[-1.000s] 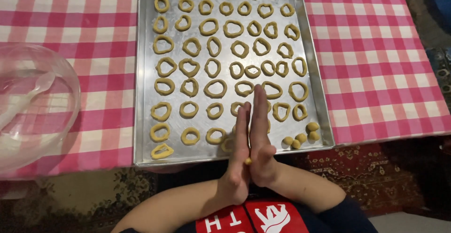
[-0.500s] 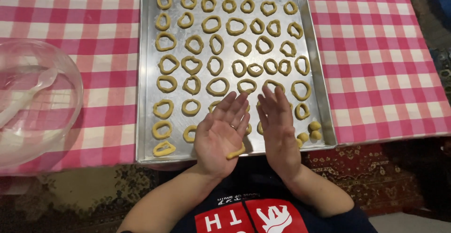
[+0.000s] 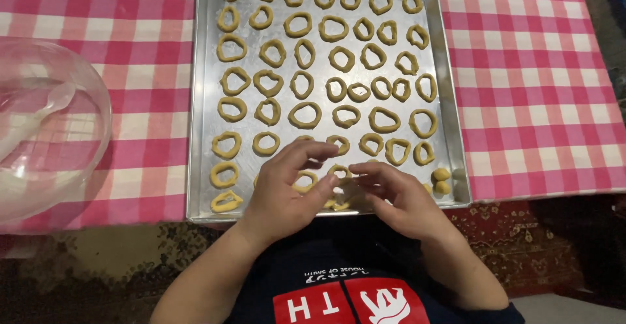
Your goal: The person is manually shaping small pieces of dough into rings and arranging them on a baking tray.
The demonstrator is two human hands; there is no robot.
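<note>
A metal baking tray (image 3: 203, 56) lies on a pink and white checked cloth (image 3: 535, 69) and holds several rows of tan dough rings (image 3: 304, 114). My left hand (image 3: 283, 197) and my right hand (image 3: 399, 200) meet over the tray's near edge. Their fingertips pinch a small strip of dough (image 3: 337, 201) between them; most of it is hidden by the fingers. Two small dough balls (image 3: 441, 180) sit in the tray's near right corner, just right of my right hand.
A clear glass bowl (image 3: 45, 128) with a pale film inside stands on the cloth left of the tray. A dark patterned carpet (image 3: 521, 246) shows below the cloth's near edge. My dark shirt with a red and white print fills the bottom centre.
My palms were pressed together rolling dough, then opened with the strip on my left palm. Now both hands have dropped to the tray's near edge, fingertips closed on the strip.
</note>
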